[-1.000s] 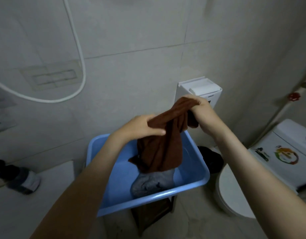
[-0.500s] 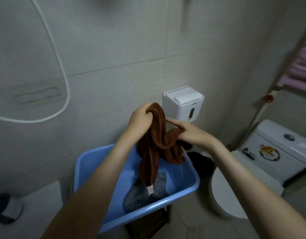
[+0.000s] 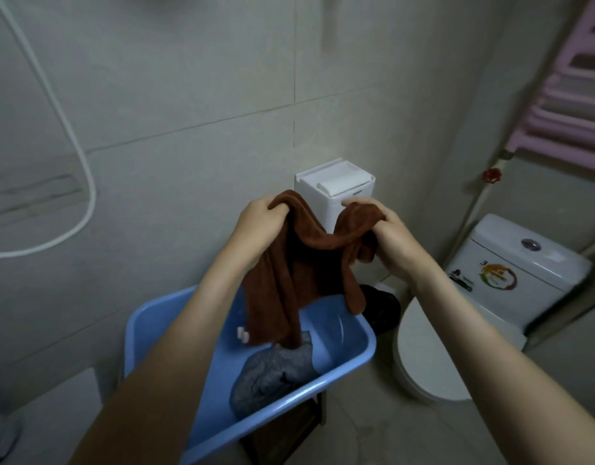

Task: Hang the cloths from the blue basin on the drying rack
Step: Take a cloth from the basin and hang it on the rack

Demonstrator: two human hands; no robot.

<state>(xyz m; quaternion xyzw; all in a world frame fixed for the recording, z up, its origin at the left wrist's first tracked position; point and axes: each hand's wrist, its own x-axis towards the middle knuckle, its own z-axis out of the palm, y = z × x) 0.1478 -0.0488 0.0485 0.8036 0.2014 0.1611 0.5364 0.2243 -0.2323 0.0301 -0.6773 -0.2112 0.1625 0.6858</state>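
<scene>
A brown cloth [image 3: 289, 280] hangs above the blue basin [image 3: 162, 317], gripped at its top edge by both hands. My left hand [image 3: 256, 226] clutches one bunched corner, and my right hand [image 3: 386, 233] clutches the other. The cloth sags between them and its lower end, with a small white tag, dangles into the basin. A grey cloth [image 3: 272, 374] lies crumpled in the basin's bottom. The pink drying rack [image 3: 564, 105] is mounted on the wall at the upper right, well apart from both hands.
The basin rests on a dark wooden stool [image 3: 289, 434]. A white wall dispenser [image 3: 336, 189] sits just behind the cloth. A white toilet [image 3: 490, 297] stands to the right, under the rack. A white hose [image 3: 71, 146] loops on the left wall. A pipe with a red valve [image 3: 491, 175] runs beside the rack.
My hands have spread apart, stretching the cloth's top edge between them and lifting it a little. The view has swung right, bringing more of the pink rack in.
</scene>
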